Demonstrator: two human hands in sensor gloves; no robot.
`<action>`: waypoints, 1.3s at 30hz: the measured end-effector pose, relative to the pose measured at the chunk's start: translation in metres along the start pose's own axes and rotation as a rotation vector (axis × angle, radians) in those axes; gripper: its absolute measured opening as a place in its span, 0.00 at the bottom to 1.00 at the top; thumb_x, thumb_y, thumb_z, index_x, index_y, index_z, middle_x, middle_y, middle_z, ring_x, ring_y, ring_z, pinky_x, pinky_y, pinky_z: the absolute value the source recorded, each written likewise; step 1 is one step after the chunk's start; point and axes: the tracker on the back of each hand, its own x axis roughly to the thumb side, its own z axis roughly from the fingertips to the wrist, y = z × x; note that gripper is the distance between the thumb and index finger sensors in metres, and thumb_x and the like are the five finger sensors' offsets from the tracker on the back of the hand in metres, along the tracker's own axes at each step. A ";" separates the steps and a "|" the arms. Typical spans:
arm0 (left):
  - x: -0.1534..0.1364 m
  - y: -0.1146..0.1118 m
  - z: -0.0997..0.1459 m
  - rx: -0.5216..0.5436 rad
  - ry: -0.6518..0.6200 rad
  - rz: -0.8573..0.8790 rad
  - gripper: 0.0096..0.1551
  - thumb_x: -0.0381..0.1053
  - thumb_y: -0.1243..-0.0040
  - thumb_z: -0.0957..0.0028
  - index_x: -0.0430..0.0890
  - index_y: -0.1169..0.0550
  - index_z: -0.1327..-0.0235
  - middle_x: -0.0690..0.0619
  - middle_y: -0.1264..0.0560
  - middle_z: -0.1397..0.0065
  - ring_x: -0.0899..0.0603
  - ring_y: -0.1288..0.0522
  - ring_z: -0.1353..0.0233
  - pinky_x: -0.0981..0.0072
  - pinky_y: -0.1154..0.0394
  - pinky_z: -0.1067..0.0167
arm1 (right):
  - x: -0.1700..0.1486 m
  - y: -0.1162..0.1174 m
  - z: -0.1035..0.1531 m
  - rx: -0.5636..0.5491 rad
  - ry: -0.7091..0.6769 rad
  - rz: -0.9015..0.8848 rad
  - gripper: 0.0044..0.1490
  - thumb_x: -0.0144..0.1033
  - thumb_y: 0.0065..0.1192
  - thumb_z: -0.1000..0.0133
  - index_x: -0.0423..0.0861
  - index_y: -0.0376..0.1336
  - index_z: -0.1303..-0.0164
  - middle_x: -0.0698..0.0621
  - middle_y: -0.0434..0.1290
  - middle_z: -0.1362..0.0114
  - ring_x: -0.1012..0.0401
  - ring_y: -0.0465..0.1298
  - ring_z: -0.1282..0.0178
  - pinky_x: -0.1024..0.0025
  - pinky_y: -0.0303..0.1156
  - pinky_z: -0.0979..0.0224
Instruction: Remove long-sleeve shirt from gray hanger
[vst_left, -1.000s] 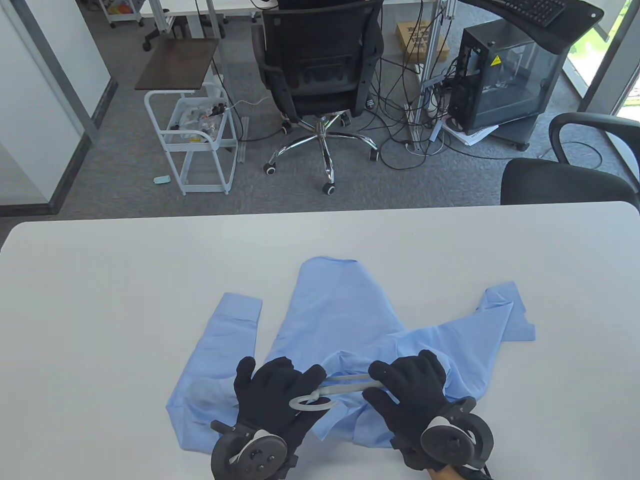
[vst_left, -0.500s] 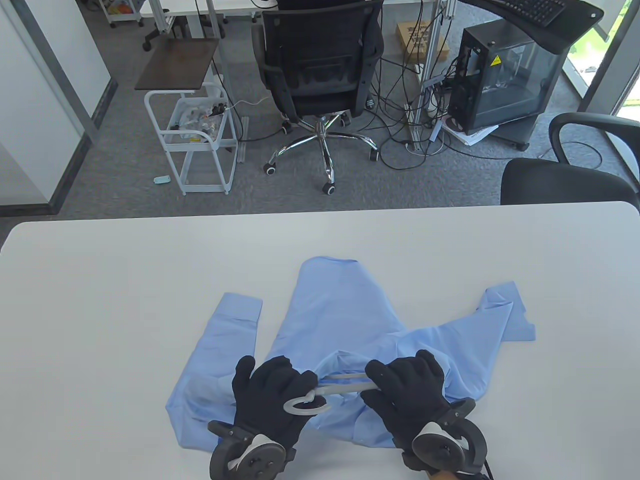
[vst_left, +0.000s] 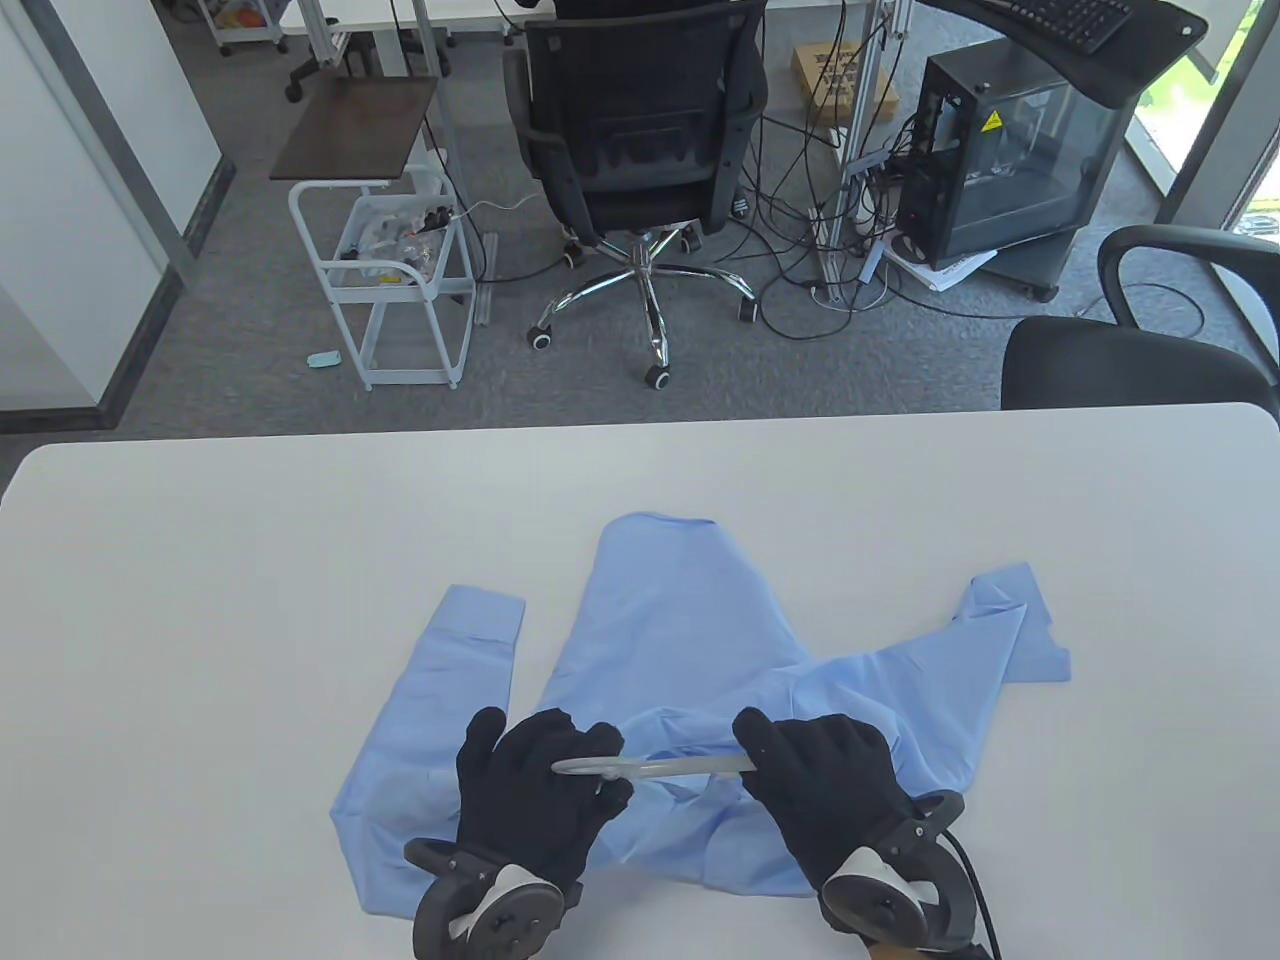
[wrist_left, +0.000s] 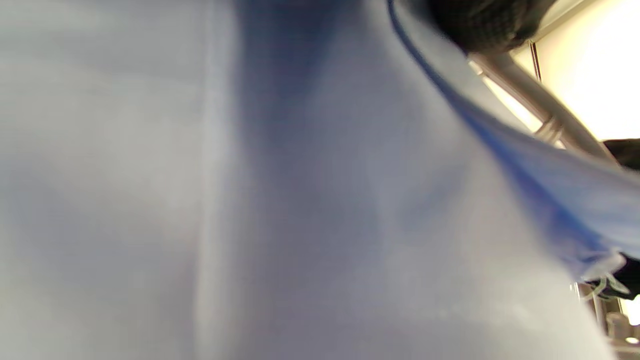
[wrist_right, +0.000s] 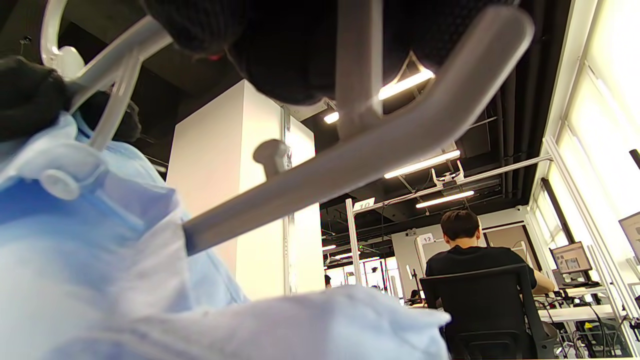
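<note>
A light blue long-sleeve shirt (vst_left: 700, 640) lies spread on the white table (vst_left: 200, 560), sleeves out to both sides. The gray hanger (vst_left: 660, 768) sticks out of the shirt's near opening, raised over the cloth. My left hand (vst_left: 545, 790) holds the hanger's hook end. My right hand (vst_left: 810, 775) grips the hanger's arm, seen close up in the right wrist view (wrist_right: 350, 165), where part of the arm runs into the shirt (wrist_right: 100, 260). The left wrist view shows blurred blue cloth (wrist_left: 250, 200) and a stretch of the hanger (wrist_left: 540, 115).
Office chairs (vst_left: 640, 140), a white wire cart (vst_left: 390, 270), a computer tower (vst_left: 1010, 150) and cables stand on the floor beyond the table's far edge. A black chair (vst_left: 1130, 360) is at the far right corner.
Both hands have lifted and turned the hanger, so its hook now shows edge-on. The left hand's fingers have closed around the hook end. The shirt's near edge has bunched a little.
</note>
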 end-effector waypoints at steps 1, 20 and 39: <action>0.000 0.000 0.000 0.005 -0.007 -0.017 0.31 0.69 0.49 0.50 0.64 0.23 0.34 0.63 0.19 0.41 0.47 0.22 0.27 0.35 0.43 0.20 | 0.000 0.000 0.000 0.005 0.002 -0.004 0.31 0.48 0.60 0.39 0.55 0.63 0.24 0.55 0.77 0.38 0.56 0.79 0.44 0.50 0.73 0.31; -0.008 0.008 -0.001 0.071 0.015 -0.031 0.30 0.68 0.53 0.47 0.63 0.25 0.33 0.62 0.20 0.42 0.47 0.23 0.27 0.36 0.44 0.20 | -0.005 -0.010 -0.021 0.066 -0.064 -0.094 0.31 0.46 0.62 0.39 0.53 0.64 0.24 0.56 0.78 0.43 0.57 0.79 0.47 0.47 0.73 0.30; -0.013 -0.001 -0.001 0.006 0.017 -0.027 0.29 0.70 0.55 0.48 0.68 0.26 0.34 0.64 0.21 0.40 0.46 0.23 0.25 0.34 0.45 0.19 | -0.008 -0.003 -0.005 0.030 -0.030 -0.090 0.30 0.46 0.63 0.40 0.52 0.65 0.26 0.56 0.78 0.44 0.58 0.80 0.47 0.48 0.73 0.30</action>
